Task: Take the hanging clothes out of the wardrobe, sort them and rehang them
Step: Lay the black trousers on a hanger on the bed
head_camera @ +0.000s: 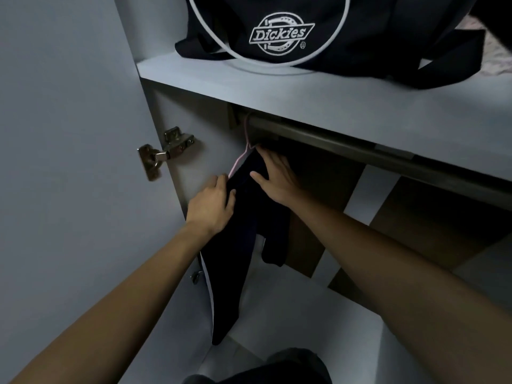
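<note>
step: rehanging dark garment (243,217) on pink hanger (239,157) | left hand (212,205) pinches its edge | right hand (274,176) spread flat on it | next: likely straighten it below the rail (332,139)

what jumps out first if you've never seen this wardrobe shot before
The white Dickies logo on the dark bag, sitting on the shelf at the top, draws the eye first. Below it, at the left end of the rail, a dark garment hangs from a pink hanger, with the left hand holding its left edge and the right hand laid on its upper right side. A metal door hinge glints at left.
</note>
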